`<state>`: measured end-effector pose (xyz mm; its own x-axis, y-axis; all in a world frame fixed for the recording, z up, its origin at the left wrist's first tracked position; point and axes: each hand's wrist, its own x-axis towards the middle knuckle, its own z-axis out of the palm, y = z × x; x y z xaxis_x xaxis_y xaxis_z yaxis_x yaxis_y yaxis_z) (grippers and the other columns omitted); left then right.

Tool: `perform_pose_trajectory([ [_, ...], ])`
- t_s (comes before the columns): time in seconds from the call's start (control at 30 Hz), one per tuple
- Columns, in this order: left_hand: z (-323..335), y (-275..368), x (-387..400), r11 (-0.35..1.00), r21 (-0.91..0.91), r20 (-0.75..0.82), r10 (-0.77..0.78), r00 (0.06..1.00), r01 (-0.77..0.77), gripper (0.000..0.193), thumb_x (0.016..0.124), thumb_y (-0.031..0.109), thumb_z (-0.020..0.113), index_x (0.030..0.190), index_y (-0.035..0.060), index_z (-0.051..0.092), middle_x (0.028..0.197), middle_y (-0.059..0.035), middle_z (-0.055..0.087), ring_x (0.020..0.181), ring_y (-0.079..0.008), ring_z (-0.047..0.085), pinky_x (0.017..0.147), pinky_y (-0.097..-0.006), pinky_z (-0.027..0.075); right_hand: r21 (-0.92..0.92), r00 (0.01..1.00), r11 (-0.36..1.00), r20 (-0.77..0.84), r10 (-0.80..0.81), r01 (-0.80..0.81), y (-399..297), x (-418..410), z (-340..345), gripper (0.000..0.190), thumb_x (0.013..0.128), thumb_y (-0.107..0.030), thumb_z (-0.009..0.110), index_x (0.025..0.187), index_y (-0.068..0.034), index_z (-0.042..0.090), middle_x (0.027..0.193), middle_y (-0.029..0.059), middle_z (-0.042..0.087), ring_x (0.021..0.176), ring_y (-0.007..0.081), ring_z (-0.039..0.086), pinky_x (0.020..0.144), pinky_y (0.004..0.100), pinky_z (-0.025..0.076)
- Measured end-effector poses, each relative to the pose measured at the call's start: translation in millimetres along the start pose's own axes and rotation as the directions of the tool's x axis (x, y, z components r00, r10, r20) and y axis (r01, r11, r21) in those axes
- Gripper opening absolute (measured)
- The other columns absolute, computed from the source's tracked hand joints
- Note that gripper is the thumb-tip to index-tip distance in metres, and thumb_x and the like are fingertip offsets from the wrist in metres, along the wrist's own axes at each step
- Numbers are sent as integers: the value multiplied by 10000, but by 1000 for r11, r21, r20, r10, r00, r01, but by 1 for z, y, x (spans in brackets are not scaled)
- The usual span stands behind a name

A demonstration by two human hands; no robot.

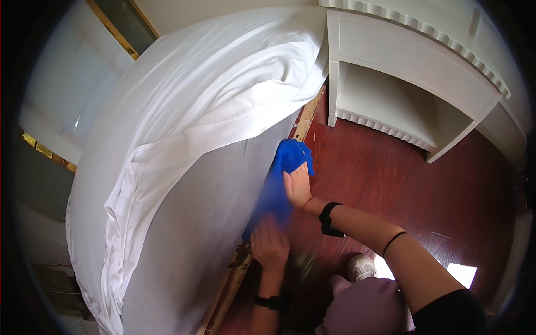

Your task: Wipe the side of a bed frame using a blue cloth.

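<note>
A bright blue cloth (289,157) lies along the worn edge strip (307,115) at the foot of the grey bed side (209,201). My right hand (298,186) grips its upper part, thumb on top and fingertips against the fabric. Lower down, my left hand (270,245) touches the cloth's near end. Motion blur covers this hand and the cloth's middle, so its hold is not clear. Above the grey side, a white sheet (251,104) is gathered in loose folds on the bed. Each wrist wears a black band.
A white open-fronted nightstand (389,100) with scalloped trim stands at the bed's far end. Dark red wooden flooring (368,184) extends to the right. My light shoe (361,267) and mauve-clad leg (364,307) are close below. Gold-edged pale panels (79,96) stand beyond the bed.
</note>
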<state>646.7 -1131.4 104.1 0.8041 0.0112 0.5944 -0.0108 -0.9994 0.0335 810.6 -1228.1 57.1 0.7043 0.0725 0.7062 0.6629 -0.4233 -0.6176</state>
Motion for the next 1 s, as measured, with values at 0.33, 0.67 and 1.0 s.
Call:
perform_pose_trajectory([
  [0.33, -64, -23, -34, 981, 118, 333, 110, 937, -157, 487, 814, 118, 641, 1277, 11, 533, 1234, -211, 571, 1014, -370, 612, 835, -425, 503, 66, 989, 995, 133, 59, -68, -56, -49, 2, 367, 847, -211, 653, 1082, 65, 595, 1192, 212, 546, 1206, 402, 452, 1116, 584, 190],
  [0.67, -78, -19, -58, 949, 42, 571, 234, 787, -313, 537, 800, 131, 647, 1300, 12, 493, 1273, -260, 525, 997, -447, 594, 812, -456, 520, 283, 832, 784, 255, 493, -552, -92, -138, -19, 359, 898, -231, 607, 1171, -1, 572, 1225, 242, 497, 1109, 448, 471, 971, 452, 394],
  [1.0, 71, 10, -7, 920, 132, 656, 198, 729, -369, 712, 799, 204, 660, 1405, -6, 351, 1462, -143, 362, 1100, -246, 594, 809, -317, 530, 344, 680, 622, 70, 730, -704, 29, -62, 28, 418, 1011, -290, 401, 758, 29, 496, 722, 241, 501, 677, 369, 478, 637, 450, 346],
])
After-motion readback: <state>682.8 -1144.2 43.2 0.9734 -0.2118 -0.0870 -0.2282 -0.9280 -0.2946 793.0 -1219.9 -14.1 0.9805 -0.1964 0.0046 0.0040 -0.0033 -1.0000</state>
